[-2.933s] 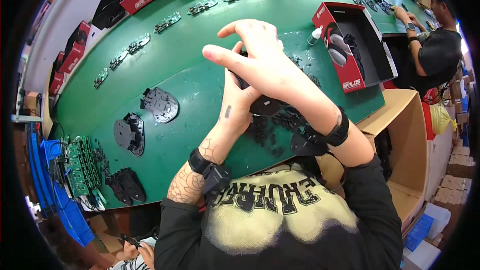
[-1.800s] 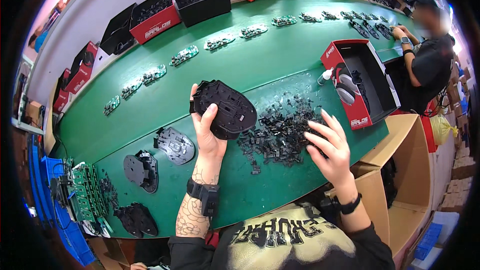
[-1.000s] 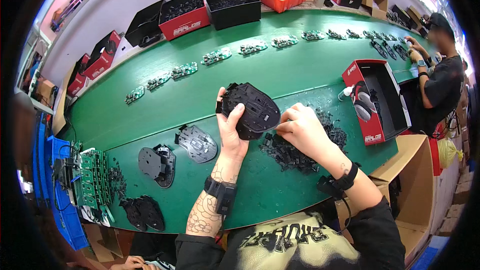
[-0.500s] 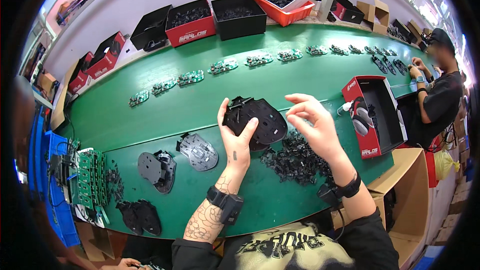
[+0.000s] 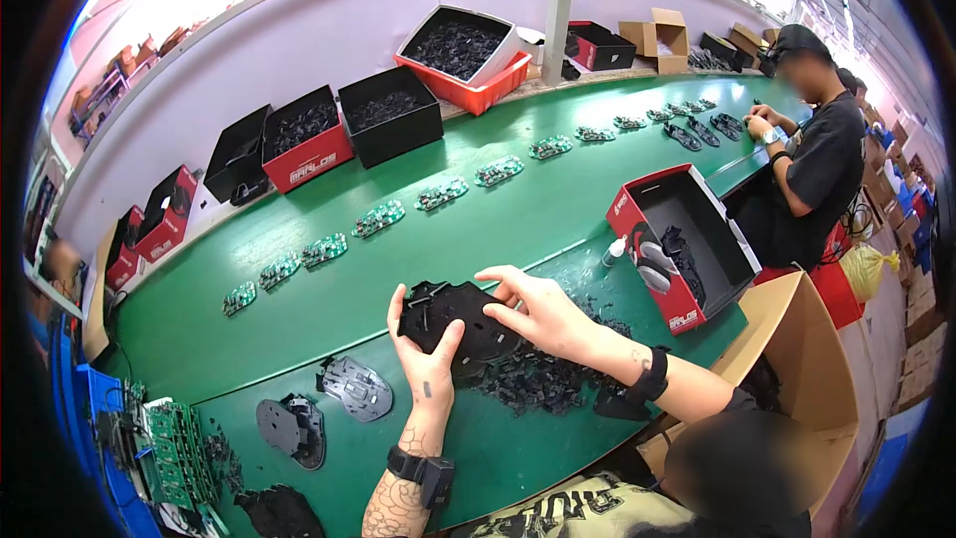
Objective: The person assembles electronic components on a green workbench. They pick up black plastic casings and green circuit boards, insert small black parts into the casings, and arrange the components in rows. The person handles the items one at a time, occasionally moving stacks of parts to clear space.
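A black plastic mouse shell (image 5: 466,327) is tilted up above the bench, its inner side with ribs and posts showing. My left hand (image 5: 426,359) grips it from the left, thumb across the front. At its upper right edge, my right hand (image 5: 543,314) has thumb and index finger curled in against the shell; anything small between them is too hidden to make out. Beneath the right hand and shell spreads a pile of small black plastic parts (image 5: 543,379). Left of my left hand lie a grey shell piece (image 5: 357,389) and a pair of dark shell pieces (image 5: 291,430).
Green circuit boards (image 5: 440,193) form a long row across the green bench (image 5: 329,314). Boxes of black parts (image 5: 390,120) line the back ledge. A red box (image 5: 687,244) stands right, beside a small white bottle (image 5: 614,251). Upright boards (image 5: 179,448) stand left. A co-worker (image 5: 807,139) sits far right.
My right hand has come in from beside the shell to its edge. The left hand still holds the shell. My view has shifted, so the bench scene sits differently.
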Demonstrator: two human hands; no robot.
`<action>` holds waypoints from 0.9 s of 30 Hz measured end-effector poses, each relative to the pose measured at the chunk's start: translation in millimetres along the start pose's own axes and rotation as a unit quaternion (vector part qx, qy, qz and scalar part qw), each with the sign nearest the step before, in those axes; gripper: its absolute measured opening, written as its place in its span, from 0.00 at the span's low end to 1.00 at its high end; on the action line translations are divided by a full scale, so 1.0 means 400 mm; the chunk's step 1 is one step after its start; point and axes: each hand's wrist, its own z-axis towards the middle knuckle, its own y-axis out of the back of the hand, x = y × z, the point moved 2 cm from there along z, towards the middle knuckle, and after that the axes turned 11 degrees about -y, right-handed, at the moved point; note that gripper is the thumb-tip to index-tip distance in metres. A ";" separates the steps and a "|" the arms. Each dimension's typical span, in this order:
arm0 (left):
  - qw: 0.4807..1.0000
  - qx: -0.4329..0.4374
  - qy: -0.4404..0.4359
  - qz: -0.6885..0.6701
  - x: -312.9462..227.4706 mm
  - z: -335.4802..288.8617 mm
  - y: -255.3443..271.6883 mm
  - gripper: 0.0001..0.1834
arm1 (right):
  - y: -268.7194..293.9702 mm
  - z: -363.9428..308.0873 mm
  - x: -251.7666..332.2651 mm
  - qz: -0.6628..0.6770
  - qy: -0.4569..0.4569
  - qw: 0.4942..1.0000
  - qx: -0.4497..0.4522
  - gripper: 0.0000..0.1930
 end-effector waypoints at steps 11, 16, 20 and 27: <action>0.993 -0.038 0.078 -0.086 0.020 0.013 0.019 0.40 | 0.269 0.078 0.034 0.103 -0.124 0.986 0.037 0.17; 0.983 -0.068 0.116 -0.125 0.040 0.026 0.024 0.37 | 0.716 0.215 -0.131 0.025 -0.196 0.978 -0.072 0.19; 0.977 -0.070 0.153 -0.128 0.058 0.038 0.020 0.36 | 1.013 0.287 -0.432 -0.168 -0.241 0.950 -0.103 0.15; 0.989 -0.047 0.141 -0.001 0.033 0.043 0.028 0.40 | 1.052 0.406 -0.690 -0.167 -0.199 0.961 -0.100 0.14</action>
